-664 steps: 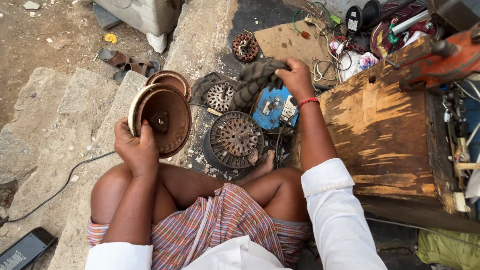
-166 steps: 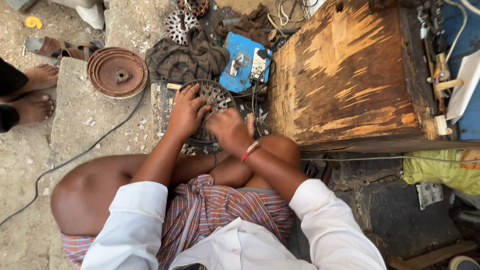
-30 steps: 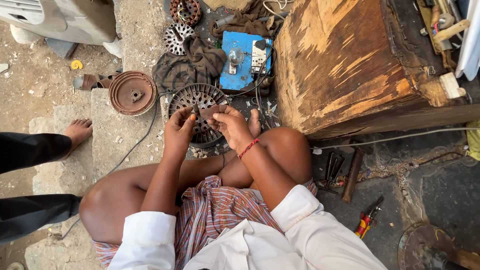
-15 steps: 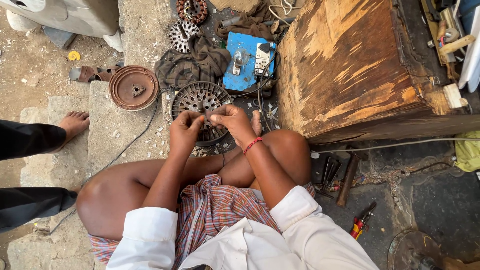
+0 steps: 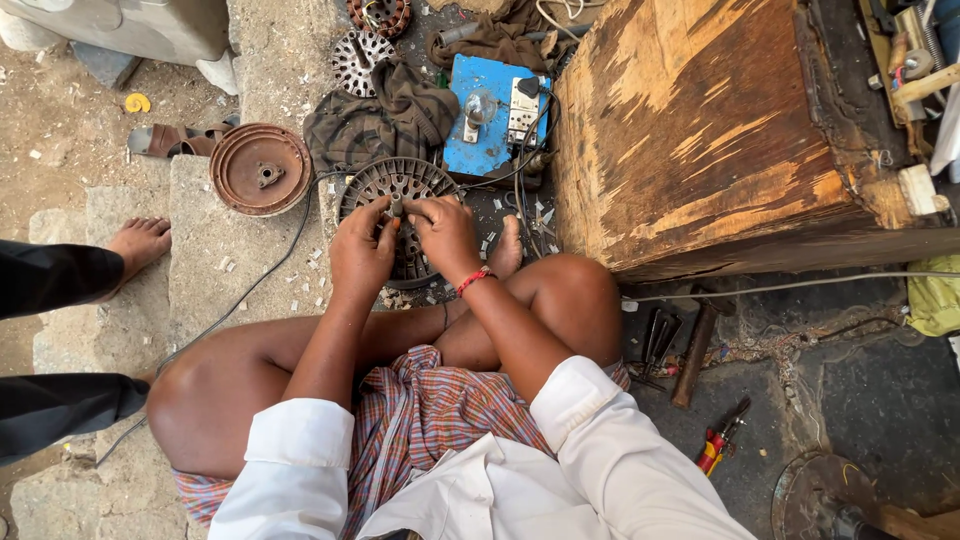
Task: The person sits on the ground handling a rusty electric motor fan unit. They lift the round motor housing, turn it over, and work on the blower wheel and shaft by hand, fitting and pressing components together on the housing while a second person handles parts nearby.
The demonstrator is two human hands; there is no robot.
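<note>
The left hand [image 5: 362, 255] and the right hand [image 5: 445, 235] are both set on the slotted motor stator [image 5: 398, 200], which lies flat on the stone floor [image 5: 215, 265] just in front of the crossed legs; the fingers of both hands are pinched together at a small part over the stator's upper middle, though what is gripped there is too small to be told. The step in hand is judged to be fine work at the slots; it is best done with the stator kept flat and steadied, the grip held close to the core, and the pull kept in line with the slot. The stator is round, dark and dusty, ringed with radial slots; a grey cloth [image 5: 375, 120] lies just beyond it, a blue switch board [image 5: 495, 110] beside that, and a rusty round cover [image 5: 262, 170] to the left.
</note>
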